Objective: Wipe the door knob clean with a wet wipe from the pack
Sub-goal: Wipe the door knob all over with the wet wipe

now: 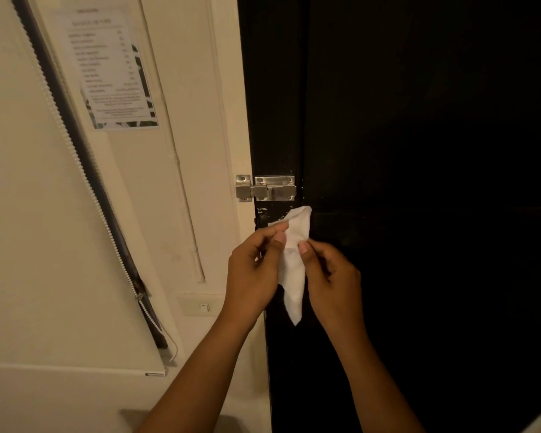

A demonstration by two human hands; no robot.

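A: How far along?
B: The wipe [294,260] is out; the left hand [253,273] and right hand [331,270] both pinch it before the door [419,182], near its left edge, below the bolt [267,188]. Wiping looks unstarted.
A: The knob?
B: Hidden or lost in the dark. No pack visible.

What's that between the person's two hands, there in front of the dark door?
A white wet wipe, pinched by the left hand and right hand, seen in the head view.
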